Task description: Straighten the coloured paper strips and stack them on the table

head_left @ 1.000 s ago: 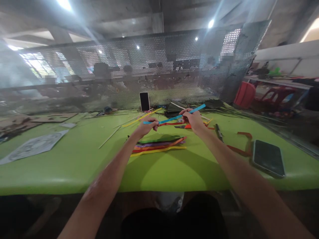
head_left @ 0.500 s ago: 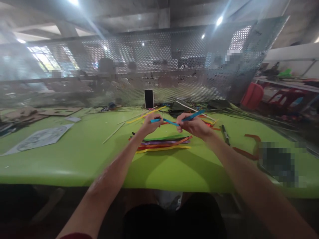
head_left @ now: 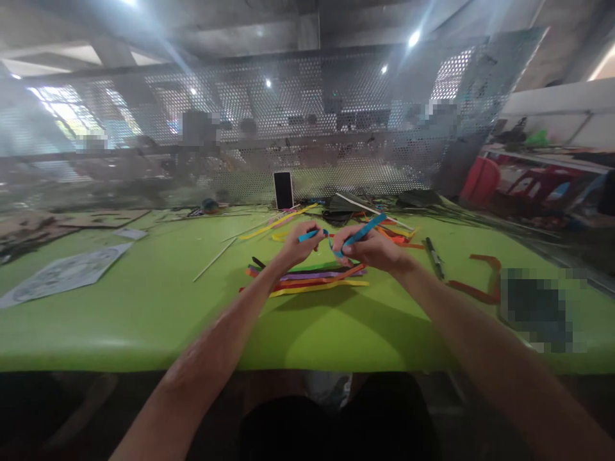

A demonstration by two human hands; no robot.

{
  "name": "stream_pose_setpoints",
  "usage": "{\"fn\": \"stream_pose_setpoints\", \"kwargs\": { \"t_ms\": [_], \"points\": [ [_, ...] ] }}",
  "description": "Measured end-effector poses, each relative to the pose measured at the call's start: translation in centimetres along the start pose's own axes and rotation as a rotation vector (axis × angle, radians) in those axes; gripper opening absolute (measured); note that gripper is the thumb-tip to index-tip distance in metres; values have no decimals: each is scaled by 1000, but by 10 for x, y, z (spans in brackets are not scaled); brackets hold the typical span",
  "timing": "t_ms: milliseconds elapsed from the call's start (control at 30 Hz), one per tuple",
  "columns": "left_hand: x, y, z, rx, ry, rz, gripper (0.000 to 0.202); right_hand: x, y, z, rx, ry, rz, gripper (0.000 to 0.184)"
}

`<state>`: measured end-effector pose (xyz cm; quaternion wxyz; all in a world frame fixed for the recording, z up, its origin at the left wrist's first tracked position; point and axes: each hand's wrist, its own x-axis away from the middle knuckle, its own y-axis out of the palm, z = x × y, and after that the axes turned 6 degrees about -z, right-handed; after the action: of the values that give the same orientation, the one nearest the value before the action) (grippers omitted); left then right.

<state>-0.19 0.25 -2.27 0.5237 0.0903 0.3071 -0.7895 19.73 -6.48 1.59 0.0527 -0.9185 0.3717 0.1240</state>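
So on my far left, a printed paper sheet (head_left: 65, 274) is lying flat on the green tabletop (head_left: 158, 320), with flat brown cardboard pieces (head_left: 103, 219) sitting behind it. Moving right, a thin pale stick (head_left: 214, 259) is lying at a slant, and farther back a phone-like slab (head_left: 283, 190) with a dark face is standing upright near the perforated screen (head_left: 240, 153).

Next up is my left hand (head_left: 296, 244): the fingers are pinching one part of a blue strip (head_left: 369, 230), holding it above the table. Below and just nearer me, a bunch of colored strips (head_left: 319, 276) is lying roughly side by side: green, purple, orange, red, yellow. The blue one is bending between my two hands, which are close together but not touching as far as I'm seeing. My right hand (head_left: 372, 246) is pinching it too, with a stretch sticking up past those fingers.

Right of that, a dark marker-like thing (head_left: 434, 258) is lying near my forearm, then a bent rust-colored strip (head_left: 473, 291) is resting beside a dark, pixelated object (head_left: 538, 310).
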Motion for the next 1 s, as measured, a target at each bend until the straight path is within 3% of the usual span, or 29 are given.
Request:
{"fn": "stream_pose_setpoints", "kwargs": {
  "t_ms": [100,333,667,767,900,1000],
  "points": [
    [-3,-3,-3,61,-47,51,23,0,-11,0,-75,-82,131,20],
    [-8,-12,-7,170,-143,174,34,-4,-42,5,-100,-60,473,13],
    [-7,-15,-2,341,-179,207,35,-6,-40,7,8,-93,551,22],
    [-5,-12,2,443,-189,142,38,-8,-37,8,26,-86,561,25],
    [1,-6,7,616,-166,-69,44,-8,-30,10,1,-64,512,30],
    [5,-1,10,741,-158,-162,48,-9,-24,13,-27,-61,459,33]
  ]
}}
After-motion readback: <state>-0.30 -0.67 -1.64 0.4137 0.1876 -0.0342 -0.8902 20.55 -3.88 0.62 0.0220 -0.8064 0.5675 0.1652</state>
